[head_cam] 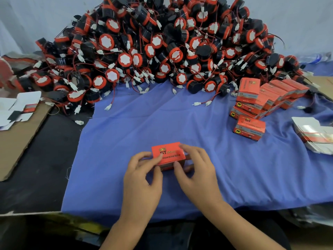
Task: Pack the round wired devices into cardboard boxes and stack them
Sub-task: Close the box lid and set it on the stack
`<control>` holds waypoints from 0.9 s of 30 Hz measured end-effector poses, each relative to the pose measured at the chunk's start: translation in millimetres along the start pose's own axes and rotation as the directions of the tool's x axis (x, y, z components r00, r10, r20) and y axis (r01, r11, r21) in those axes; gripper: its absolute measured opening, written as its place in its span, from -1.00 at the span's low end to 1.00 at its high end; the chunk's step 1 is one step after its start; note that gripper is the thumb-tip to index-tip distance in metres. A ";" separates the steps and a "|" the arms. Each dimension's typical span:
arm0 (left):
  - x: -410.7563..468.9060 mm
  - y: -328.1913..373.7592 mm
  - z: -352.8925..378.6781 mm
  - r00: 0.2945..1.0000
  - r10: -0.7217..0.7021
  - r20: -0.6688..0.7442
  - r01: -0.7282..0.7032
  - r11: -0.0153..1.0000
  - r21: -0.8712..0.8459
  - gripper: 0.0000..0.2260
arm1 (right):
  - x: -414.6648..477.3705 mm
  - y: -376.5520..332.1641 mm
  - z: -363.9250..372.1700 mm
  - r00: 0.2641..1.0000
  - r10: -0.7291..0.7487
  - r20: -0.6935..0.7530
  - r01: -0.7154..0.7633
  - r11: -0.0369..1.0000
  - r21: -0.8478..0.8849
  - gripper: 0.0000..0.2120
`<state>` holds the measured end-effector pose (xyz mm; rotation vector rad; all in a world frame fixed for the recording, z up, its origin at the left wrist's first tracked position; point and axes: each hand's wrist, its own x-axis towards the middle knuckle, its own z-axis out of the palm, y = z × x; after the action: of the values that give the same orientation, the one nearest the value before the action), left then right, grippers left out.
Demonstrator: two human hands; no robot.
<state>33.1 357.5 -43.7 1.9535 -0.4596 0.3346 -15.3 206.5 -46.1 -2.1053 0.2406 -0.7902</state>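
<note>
Huge pile of round devices (162,47) is filling the far side, red and black, wires and white plugs trailing toward me. Blue cloth (162,120) is covering the middle of the table. Stack of packed boxes (268,98) is sitting far right on the cloth, with one loose packed box (249,129) lying just on its near side. Flat unfolded boxes (313,138) are lying at the right edge, with more flat ones (18,109) on a cardboard sheet (16,147) at left.

I'm holding one red box (168,156) at near centre, hovering low or resting on the cloth, can't tell which. Left hand (142,179) is gripping its left end, thumb on the top face. Right hand (198,170) is gripping its right end, fingers curling over the far corner. Box is looking closed, contents not showing. Long axis is running left-right, across me.

My read: closing is about done and stacking is coming next. The stack is lying right and far of the box, so my right hand is the nearer one for carrying it over.
</note>
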 end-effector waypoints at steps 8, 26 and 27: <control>29.1 48.0 52.4 0.973 -0.141 0.184 0.208 0.882 -0.424 -0.50 | 14.4 3.7 -35.1 0.896 0.335 -0.291 -0.230 0.912 0.339 -0.56; 93.6 108.2 226.5 0.718 0.143 0.681 0.051 0.965 -0.256 -0.41 | 92.4 87.9 -125.5 0.793 0.329 -0.513 -0.313 0.942 0.121 -0.35; 93.3 108.2 226.3 0.711 0.169 0.683 0.017 0.967 -0.256 -0.39 | 90.3 90.8 -125.4 0.802 0.324 -0.502 -0.309 0.944 0.116 -0.33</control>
<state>72.0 95.0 -8.9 1.7611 -1.0281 -0.4399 -12.1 29.0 -21.3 -1.7183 0.8463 -1.1289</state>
